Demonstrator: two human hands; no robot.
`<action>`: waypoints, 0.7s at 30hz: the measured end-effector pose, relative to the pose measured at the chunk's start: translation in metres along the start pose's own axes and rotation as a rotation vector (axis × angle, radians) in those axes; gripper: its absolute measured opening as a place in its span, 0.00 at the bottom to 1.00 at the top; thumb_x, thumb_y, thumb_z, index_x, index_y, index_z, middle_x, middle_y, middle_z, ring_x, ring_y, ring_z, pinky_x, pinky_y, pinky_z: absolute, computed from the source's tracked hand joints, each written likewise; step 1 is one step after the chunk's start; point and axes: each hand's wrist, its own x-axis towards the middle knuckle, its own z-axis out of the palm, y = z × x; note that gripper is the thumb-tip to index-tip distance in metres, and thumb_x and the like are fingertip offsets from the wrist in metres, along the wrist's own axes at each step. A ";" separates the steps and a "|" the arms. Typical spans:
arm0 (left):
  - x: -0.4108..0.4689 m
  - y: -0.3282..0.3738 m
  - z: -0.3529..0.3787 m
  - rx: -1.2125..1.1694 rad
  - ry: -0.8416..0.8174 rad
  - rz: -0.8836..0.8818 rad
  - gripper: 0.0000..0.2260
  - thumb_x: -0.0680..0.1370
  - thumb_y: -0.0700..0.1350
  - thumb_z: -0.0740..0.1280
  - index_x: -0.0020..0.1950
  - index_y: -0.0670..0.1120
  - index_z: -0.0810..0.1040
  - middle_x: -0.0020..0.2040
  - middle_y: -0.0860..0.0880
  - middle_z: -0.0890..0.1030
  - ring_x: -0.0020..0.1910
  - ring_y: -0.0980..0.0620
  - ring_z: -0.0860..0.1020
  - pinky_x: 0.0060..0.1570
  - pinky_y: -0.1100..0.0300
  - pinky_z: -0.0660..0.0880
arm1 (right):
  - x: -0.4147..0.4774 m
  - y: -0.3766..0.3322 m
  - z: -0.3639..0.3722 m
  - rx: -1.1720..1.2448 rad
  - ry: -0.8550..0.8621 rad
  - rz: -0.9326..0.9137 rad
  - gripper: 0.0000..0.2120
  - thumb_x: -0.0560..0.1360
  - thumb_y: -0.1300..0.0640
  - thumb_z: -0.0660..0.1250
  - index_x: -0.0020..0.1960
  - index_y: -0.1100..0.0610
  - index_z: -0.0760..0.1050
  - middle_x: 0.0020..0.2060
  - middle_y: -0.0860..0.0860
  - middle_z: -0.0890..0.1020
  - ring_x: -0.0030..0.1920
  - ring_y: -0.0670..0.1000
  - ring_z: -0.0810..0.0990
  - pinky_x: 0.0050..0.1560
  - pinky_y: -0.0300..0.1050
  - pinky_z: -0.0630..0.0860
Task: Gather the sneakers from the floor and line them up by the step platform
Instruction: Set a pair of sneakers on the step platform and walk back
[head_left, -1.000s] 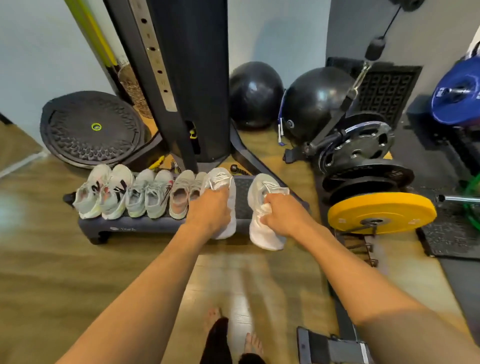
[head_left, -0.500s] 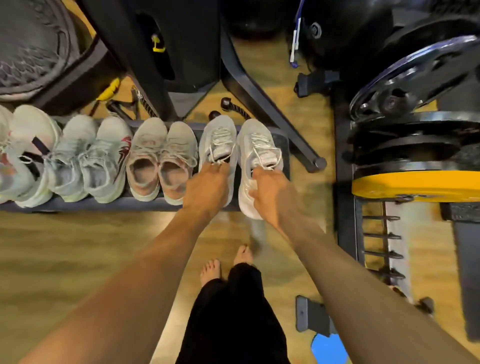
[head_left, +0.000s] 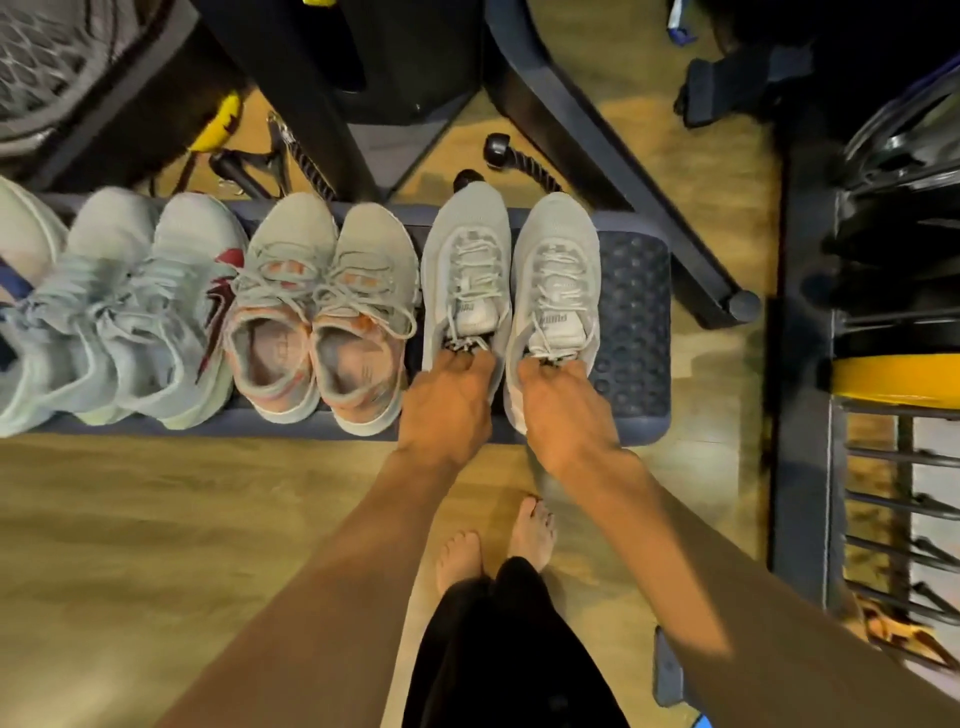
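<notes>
My left hand (head_left: 447, 405) sits just right of the frame's centre, fingers curled down into the opening of the left white sneaker (head_left: 467, 244) and gripping its heel collar. My right hand (head_left: 563, 410), just beside it, holds the right white sneaker (head_left: 558, 244) the same way, fingertips tucked inside under the tongue. How far my thumbs wrap round the heels I cannot tell; the backs of my hands cover them.

Both white sneakers rest on the step (head_left: 631, 322), toes pointing to the top of the frame and sides touching. They are the rightmost pair in the row. A strip of bare studded surface lies to their right.

Left of them on the step stands a grey-pink pair (head_left: 322, 306), just beside my left hand. Further left is a pale blue pair (head_left: 130, 317) with a dark red mark, and part of another shoe is cut off at the left edge.

My bare feet (head_left: 460, 558) stand on the wooden floor (head_left: 156, 519) below the step, near the bottom centre. A yellow plate (head_left: 893, 379) shows at the right edge, and a black rope handle (head_left: 519, 161) lies behind the white sneakers' toes.
</notes>
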 end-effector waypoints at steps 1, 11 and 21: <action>-0.001 0.000 0.000 0.006 -0.001 0.009 0.12 0.74 0.39 0.62 0.58 0.44 0.71 0.54 0.44 0.78 0.58 0.42 0.72 0.41 0.50 0.70 | 0.000 0.000 0.000 0.010 0.002 -0.003 0.18 0.75 0.69 0.59 0.64 0.60 0.65 0.54 0.57 0.79 0.63 0.58 0.68 0.42 0.50 0.69; 0.009 0.014 -0.044 -0.120 -0.384 -0.112 0.11 0.77 0.45 0.63 0.58 0.44 0.72 0.57 0.41 0.77 0.57 0.40 0.75 0.48 0.50 0.73 | -0.016 0.011 -0.033 0.076 -0.042 -0.023 0.19 0.76 0.63 0.63 0.66 0.56 0.66 0.62 0.53 0.74 0.66 0.55 0.65 0.58 0.51 0.70; -0.026 0.133 -0.272 -0.241 0.170 0.208 0.09 0.75 0.44 0.63 0.52 0.47 0.79 0.50 0.46 0.82 0.52 0.44 0.78 0.52 0.49 0.75 | -0.137 0.031 -0.246 0.405 0.460 -0.079 0.11 0.77 0.57 0.63 0.59 0.53 0.74 0.56 0.51 0.80 0.58 0.55 0.75 0.58 0.54 0.73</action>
